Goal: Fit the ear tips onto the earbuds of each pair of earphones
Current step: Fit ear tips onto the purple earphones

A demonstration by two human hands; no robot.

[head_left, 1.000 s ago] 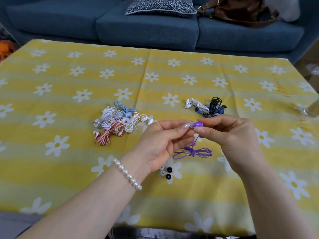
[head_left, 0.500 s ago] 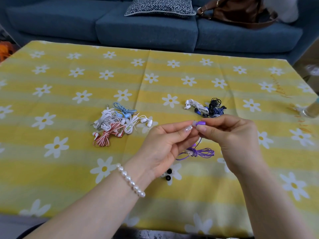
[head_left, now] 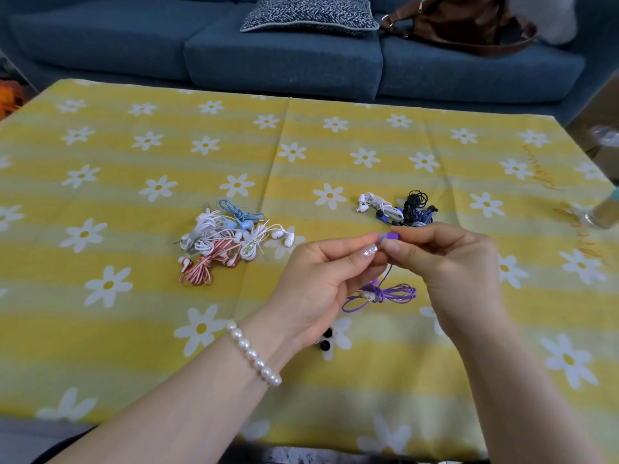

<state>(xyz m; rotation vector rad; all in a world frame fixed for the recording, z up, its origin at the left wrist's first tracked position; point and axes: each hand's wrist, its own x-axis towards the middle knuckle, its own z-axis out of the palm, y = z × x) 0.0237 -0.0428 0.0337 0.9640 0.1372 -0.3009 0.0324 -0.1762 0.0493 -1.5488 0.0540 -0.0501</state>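
Just right of the frame's centre, the right hand (head_left: 449, 262) is pinching a purple earbud (head_left: 390, 236) between thumb and forefinger, while the left hand (head_left: 321, 279) is meeting it fingertip to fingertip. A purple cable (head_left: 385, 294) is hanging below both hands in a loose bundle. At centre left, a heap of white, blue and red-striped earphones (head_left: 227, 242) is lying on the yellow daisy tablecloth (head_left: 134, 329). Above the hands, a white and dark blue earphone bundle (head_left: 398, 211) is resting. Small black ear tips (head_left: 325, 339) are sitting below the left hand. A pearl bracelet (head_left: 254, 354) is circling the left wrist.
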